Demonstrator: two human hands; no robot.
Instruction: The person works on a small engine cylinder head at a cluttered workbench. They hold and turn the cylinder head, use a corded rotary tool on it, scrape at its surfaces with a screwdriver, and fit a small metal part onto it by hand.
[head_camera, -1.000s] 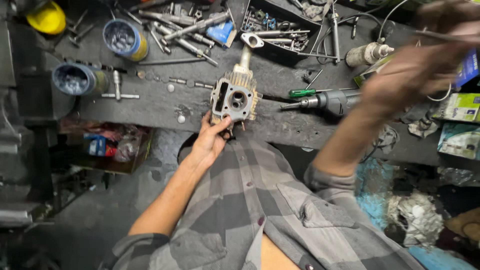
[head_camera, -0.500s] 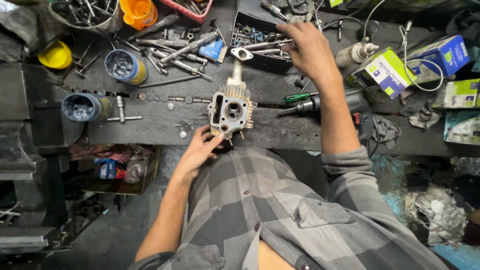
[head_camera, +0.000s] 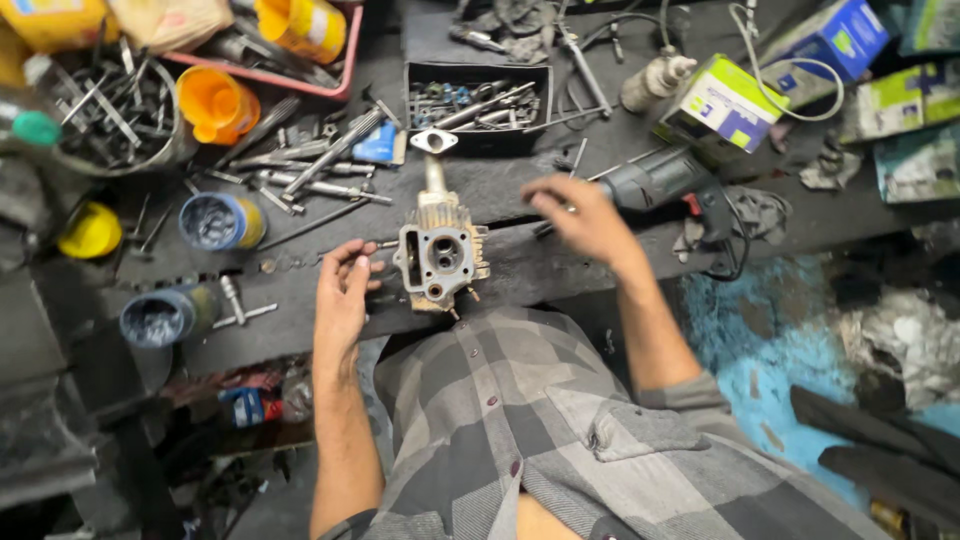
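— Where's the casting?

— The casting sits at the bench edge, between both hands. Left hand rests just beside it, fingers loosely curled, gripping nothing. Right hand hovers near the drill, fingers spread, empty.

— How would it handle?

— Heavy and rigid, I'd judge — finned metal, likely greasy. Hold the blocky body, not the thin pipe on top.

— Packages?

— A white-and-green box behind the drill, a blue box at the far right, orange cups top left.
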